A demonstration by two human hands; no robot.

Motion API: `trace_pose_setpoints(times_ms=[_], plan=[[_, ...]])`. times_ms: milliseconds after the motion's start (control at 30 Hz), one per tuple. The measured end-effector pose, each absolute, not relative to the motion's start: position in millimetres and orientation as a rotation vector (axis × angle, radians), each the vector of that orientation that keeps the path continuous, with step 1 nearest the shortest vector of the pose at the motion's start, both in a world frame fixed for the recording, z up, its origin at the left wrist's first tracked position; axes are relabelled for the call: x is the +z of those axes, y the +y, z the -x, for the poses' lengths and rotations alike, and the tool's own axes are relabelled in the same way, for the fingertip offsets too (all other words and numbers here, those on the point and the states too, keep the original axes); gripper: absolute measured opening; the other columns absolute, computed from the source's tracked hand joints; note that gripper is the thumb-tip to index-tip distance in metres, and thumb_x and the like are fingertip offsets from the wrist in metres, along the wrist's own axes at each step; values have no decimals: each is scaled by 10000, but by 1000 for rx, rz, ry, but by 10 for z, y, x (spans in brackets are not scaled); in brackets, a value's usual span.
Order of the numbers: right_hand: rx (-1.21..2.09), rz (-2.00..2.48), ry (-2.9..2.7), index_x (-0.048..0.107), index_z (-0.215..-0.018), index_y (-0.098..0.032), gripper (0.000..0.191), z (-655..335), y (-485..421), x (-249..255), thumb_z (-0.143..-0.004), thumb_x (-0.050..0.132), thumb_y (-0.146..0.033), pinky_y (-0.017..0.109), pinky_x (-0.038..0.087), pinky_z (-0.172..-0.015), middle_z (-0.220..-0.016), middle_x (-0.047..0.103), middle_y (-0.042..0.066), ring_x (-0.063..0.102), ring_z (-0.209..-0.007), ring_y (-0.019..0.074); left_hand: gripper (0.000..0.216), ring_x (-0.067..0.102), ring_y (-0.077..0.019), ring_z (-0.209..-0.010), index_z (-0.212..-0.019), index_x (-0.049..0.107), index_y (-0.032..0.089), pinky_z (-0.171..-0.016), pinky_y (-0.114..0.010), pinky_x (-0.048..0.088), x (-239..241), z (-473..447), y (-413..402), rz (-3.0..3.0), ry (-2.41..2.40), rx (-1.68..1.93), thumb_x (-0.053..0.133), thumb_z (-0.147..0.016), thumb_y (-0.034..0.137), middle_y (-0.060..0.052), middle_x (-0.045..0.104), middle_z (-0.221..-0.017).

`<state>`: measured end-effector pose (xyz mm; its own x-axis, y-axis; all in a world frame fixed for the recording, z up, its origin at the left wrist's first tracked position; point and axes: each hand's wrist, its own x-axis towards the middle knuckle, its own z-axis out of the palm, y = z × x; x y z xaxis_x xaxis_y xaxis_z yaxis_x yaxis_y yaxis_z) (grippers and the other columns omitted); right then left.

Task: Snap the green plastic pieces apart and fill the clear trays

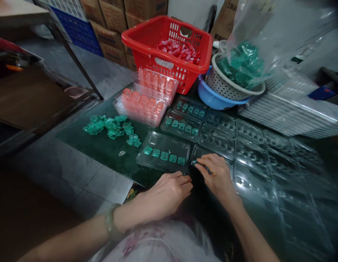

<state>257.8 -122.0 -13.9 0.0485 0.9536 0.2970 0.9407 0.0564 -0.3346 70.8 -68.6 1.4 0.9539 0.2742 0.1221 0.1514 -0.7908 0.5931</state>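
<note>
My right hand (216, 173) pinches a small green translucent plastic piece (194, 162) over the left end of a clear plastic tray (197, 150). Something dark also shows under its fingers. My left hand (171, 189) lies at the near edge of the neighbouring clear tray (155, 137), fingers curled in; whatever they hold is hidden. That tray carries a row of several green pieces (164, 156). Behind it, two more trays hold similar rows, one of them the middle tray (171, 113). A loose pile of green pieces (113, 127) lies to the left.
Clear trays (248, 151) cover the table's right side. Stacked trays with orange-pink pieces (143, 102) stand before a red basket (166, 54). A grey colander (226, 82) with bagged green pieces sits in a blue basin (212, 98). More stacked trays (283, 112) stand at right.
</note>
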Motion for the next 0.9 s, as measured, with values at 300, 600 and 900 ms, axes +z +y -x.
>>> trace_pose_setpoints(times_ms=[300,600,900], plan=[[-138,1843,-2026,621,-870,-150,130,-2562,-1255,-287,-836,520,-226,326,346,-691,-764,582,56,506,-773,184,176,535,-163,-789,-919,584,154,-699,-264,421,107,-632,-704,-2418,310,239,426,-861,207,-55,623,-826],[-158,1951,-2326,611,-941,-159,193,-2623,-1193,-173,-837,488,-266,335,338,-659,-795,588,70,522,-773,211,240,570,-163,-822,-1022,590,134,-724,-275,454,200,-328,-582,-2156,525,607,416,-863,174,-99,638,-896],[-35,1852,-2155,634,-868,-200,134,-2619,-1125,-120,-823,530,-271,327,344,-672,-788,603,54,529,-766,193,239,536,-190,-842,-1005,627,197,-756,-292,401,120,338,192,-2504,1189,1034,575,-773,225,-45,617,-952]])
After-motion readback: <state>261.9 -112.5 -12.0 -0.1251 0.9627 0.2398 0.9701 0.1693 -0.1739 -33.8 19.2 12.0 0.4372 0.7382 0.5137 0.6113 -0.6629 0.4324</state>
